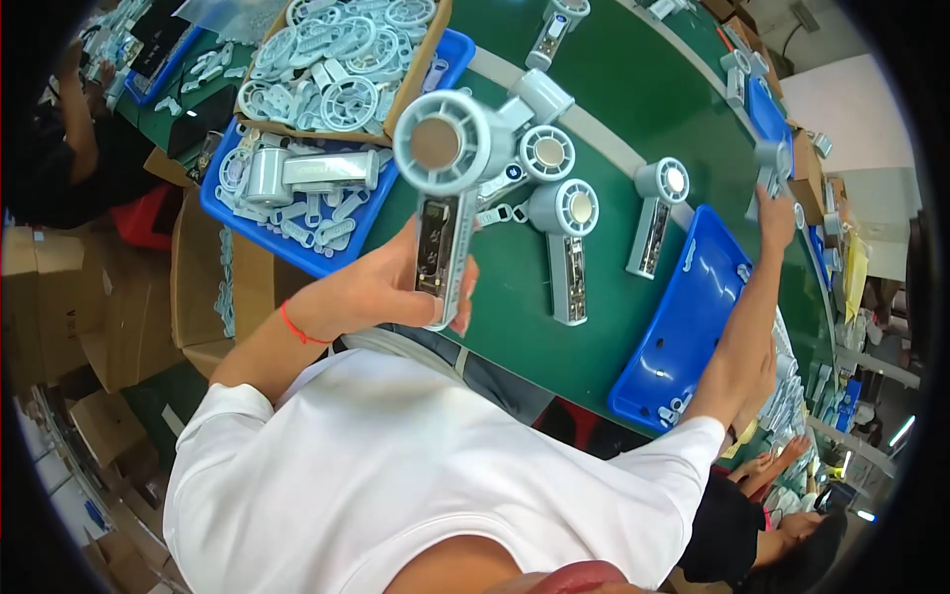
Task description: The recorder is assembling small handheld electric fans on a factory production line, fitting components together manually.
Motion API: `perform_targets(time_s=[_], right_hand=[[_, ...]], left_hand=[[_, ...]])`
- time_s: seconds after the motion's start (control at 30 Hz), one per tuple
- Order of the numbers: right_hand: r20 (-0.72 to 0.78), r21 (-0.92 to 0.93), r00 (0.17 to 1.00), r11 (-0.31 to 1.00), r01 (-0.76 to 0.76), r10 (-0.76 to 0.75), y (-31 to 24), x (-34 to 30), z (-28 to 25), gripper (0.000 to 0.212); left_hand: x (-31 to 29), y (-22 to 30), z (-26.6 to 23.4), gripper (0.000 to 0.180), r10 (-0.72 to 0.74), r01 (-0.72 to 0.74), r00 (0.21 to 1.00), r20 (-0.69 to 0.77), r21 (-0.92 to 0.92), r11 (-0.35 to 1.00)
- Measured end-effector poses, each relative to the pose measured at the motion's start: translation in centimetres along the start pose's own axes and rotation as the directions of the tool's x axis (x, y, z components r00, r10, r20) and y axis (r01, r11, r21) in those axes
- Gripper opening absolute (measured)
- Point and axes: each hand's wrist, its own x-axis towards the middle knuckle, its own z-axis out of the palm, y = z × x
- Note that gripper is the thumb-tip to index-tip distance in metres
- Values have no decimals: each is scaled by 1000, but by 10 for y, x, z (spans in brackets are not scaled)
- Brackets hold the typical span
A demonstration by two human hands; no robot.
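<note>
My left hand (371,282) is closed around the handle of a pale blue handheld fan (440,148), held upright above the table. The handle's front is uncovered, and dark electronics show inside it. Stretched out to the far right, my right hand (778,220) has its fingers round another pale blue fan (772,158), partly hidden by the hand. Between my hands, several similar fans lie on the green table, among them one with an uncovered handle (568,267) and a second one (650,223) beside the blue tray. Another fan (547,151) lies just behind the held one.
A blue tray (683,317) with a few small parts stands near my right arm. At the left, a blue bin (332,259) holds pale parts and a fan, with a cardboard box (421,69) of round covers behind. Other people work at the left edge and lower right.
</note>
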Motion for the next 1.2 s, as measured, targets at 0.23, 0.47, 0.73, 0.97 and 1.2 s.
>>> perform_targets(time_s=[0.23, 0.47, 0.73, 0.97, 1.2], right_hand=[[-254, 145, 915, 923, 355, -312, -116, -185, -67, 46], [-173, 362, 966, 900, 243, -191, -133, -193, -64, 46], [119, 212, 990, 973, -96, 72, -122, -44, -9, 52], [-245, 495, 944, 808, 319, -223, -73, -20, 16, 34], [-34, 999, 828, -10, 34, -559, -102, -293, -109, 34]], left_hand=[[20, -21, -2, 60, -9, 27, 992, -124, 142, 989], [20, -25, 1, 49, -79, 95, 994, -81, 210, 973], [3, -36, 19, 56, -109, 118, 993, -48, 233, 965], [8, -58, -3, 58, -47, 44, 999, 14, 203, 978], [38, -73, 19, 50, -8, 7, 1000, 8, 34, 999]])
